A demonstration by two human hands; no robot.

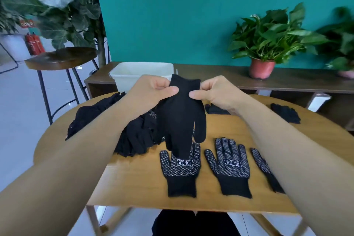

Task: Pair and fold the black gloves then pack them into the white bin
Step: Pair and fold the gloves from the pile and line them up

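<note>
A black glove point(182, 119) hangs fingers-down above the wooden table point(134, 184). My left hand point(153, 90) pinches its cuff on one side and my right hand point(212, 92) pinches the other side. Under its fingertips a dotted black glove point(180, 172) lies flat, palm up. A second dotted glove point(229, 168) lies to its right, and a third glove point(265, 168) is partly hidden by my right forearm. A heap of black gloves point(118, 124) sits at the left. The white bin point(138, 74) stands behind my hands on a low shelf.
More black gloves point(286, 113) lie at the table's far right, and another dark bundle point(215, 109) sits behind my right wrist. A potted plant point(268, 44) stands on the shelf. A stool point(61, 59) is at the left.
</note>
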